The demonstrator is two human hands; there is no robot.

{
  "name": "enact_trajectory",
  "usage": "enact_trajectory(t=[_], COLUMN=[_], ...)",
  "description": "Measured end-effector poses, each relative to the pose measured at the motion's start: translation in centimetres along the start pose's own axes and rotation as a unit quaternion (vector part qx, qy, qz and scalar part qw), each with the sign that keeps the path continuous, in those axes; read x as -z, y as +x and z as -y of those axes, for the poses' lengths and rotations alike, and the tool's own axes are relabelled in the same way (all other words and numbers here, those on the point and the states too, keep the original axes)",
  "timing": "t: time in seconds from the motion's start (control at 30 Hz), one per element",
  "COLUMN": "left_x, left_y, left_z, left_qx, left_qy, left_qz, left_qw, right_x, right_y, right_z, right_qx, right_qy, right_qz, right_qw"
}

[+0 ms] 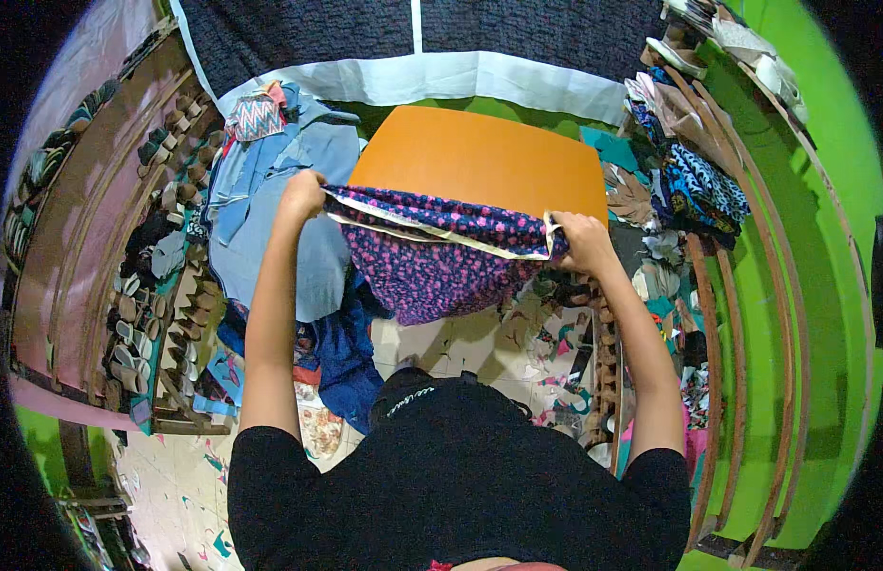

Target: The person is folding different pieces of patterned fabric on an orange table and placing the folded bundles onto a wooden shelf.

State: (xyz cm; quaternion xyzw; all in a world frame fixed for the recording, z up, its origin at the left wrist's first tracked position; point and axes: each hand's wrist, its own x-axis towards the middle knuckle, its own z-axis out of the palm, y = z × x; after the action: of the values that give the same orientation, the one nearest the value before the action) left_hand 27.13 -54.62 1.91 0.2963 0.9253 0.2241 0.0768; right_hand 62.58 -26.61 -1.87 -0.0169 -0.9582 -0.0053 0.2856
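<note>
Stretching across the middle of the head view, a dark floral cloth [432,262] with pink spots and a pale border hangs between 2 hands. The left hand [303,195] is closed on its left corner, the right hand [582,243] closed on its right corner. Its top edge lies along the near edge of the orange table [484,157], whose top is otherwise bare. Blue fabric [298,190] crowds the left side, and folded patterned cloths [703,190] fill the upper right. Below centre, a narrow strip of tiled floor [432,343] stays open. Curved wooden rails [736,314] hem the right edge.
</note>
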Motion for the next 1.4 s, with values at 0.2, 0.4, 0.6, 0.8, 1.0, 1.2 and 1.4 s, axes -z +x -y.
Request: enact_trajectory(t=[0.2,0.4,0.6,0.8,1.0,1.2,1.4], left_x=[-0.2,0.0,-4.2,-6.2,3.2,16.2,19.3], left_y=[0.7,6.6,21.2,36.4,47.4,48.7,42.5], left_z=[-3.7,-5.9,-10.9,-20.2,-28.3,-34.5,-34.2], left_qx=[0.025,0.062,0.095,0.175,-0.107,-0.377,-0.504], left_qy=[-0.399,-0.667,-0.747,-0.812,-0.906,-0.864,-0.774], left_qz=[0.007,0.226,0.336,0.274,0.219,0.204,0.271], left_qw=[0.917,0.707,0.565,0.485,0.347,0.263,0.271], right_x=[-0.9,-0.6,-8.3,-17.0,-9.0,5.6,9.8], right_y=[2.1,10.0,13.9,22.4,37.9,44.5,42.2], right_z=[-5.1,-2.6,-14.8,-28.1,-32.8,-32.3,-32.7], right_qx=[-0.268,-0.584,-0.5,-0.579,-0.315,-0.028,0.157], right_qy=[-0.08,0.424,0.778,0.737,0.669,0.663,0.705], right_qz=[-0.061,-0.007,0.098,-0.234,-0.516,-0.557,-0.395], right_qw=[0.958,0.692,0.367,0.26,0.432,0.499,0.568])
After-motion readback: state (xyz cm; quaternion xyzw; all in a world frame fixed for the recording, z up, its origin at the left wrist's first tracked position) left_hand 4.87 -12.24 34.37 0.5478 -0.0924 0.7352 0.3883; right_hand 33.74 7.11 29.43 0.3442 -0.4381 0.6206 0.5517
